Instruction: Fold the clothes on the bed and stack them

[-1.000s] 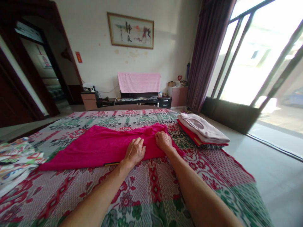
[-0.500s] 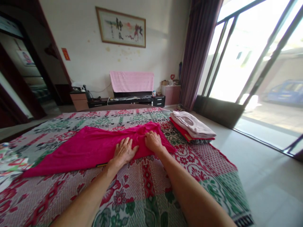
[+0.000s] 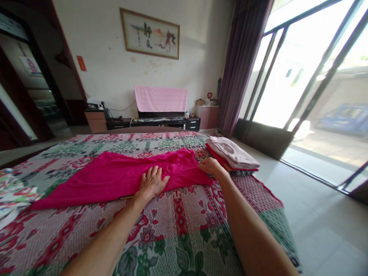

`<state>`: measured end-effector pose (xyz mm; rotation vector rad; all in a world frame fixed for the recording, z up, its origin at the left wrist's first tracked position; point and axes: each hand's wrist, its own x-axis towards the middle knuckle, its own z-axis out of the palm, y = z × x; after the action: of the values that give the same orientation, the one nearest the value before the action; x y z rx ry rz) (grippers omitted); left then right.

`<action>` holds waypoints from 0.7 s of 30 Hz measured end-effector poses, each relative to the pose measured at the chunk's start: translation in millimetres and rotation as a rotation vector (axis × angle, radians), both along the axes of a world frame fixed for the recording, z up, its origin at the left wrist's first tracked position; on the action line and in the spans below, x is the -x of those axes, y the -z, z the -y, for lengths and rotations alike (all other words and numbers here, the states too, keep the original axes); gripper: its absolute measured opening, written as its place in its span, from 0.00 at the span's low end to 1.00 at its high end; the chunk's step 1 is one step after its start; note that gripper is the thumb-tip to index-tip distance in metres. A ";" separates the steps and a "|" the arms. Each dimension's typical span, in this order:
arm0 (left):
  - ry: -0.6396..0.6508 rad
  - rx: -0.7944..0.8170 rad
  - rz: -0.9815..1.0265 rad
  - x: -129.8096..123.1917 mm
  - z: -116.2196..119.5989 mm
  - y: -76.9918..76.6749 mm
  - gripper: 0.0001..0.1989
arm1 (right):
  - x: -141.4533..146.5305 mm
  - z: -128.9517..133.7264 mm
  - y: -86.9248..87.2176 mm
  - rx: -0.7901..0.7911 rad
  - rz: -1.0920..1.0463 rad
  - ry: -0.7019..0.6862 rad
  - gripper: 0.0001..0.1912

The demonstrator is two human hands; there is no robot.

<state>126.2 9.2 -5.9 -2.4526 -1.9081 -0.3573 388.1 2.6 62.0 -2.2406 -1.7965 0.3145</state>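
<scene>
A bright pink shirt (image 3: 94,180) lies folded lengthwise across the patterned tablecloth (image 3: 161,245), its narrow end pointing left. My left hand (image 3: 152,182) rests flat on the middle of it, fingers spread. At the shirt's right end, my right hand (image 3: 212,166) is closed, thumb and fingers pinched at the edge of the cloth. The fingertips are partly hidden by the hand itself. A small dark and yellow strip (image 3: 126,197) shows at the shirt's near edge, beside my left wrist.
A stack of folded clothes (image 3: 232,153), pale pink on top of red, sits just beyond my right hand. Crumpled white printed cloth (image 3: 14,195) lies at the far left. A low cabinet (image 3: 161,123) stands by the wall, and a glass sliding door (image 3: 287,84) is on the right.
My right hand has moved right, from the middle of the shirt to its right edge. The left hand stays flat on the shirt.
</scene>
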 end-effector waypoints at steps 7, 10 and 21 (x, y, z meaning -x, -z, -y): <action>-0.008 -0.067 0.048 2.0 -0.3 1.7 0.30 | -1.3 9.8 -3.3 0.185 -0.127 -0.031 0.15; 0.139 -0.264 0.135 -1.2 2.8 -3.4 0.23 | -10.4 9.0 -3.4 0.211 -0.227 -0.040 0.14; 0.660 -0.197 0.192 -25.7 22.1 -9.5 0.07 | -23.5 35.1 -22.1 0.306 -0.083 -0.206 0.07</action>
<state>151.9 -12.9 3.6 -2.9134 -0.9738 -0.7659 411.7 -32.5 84.1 -2.1931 -2.0553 0.7576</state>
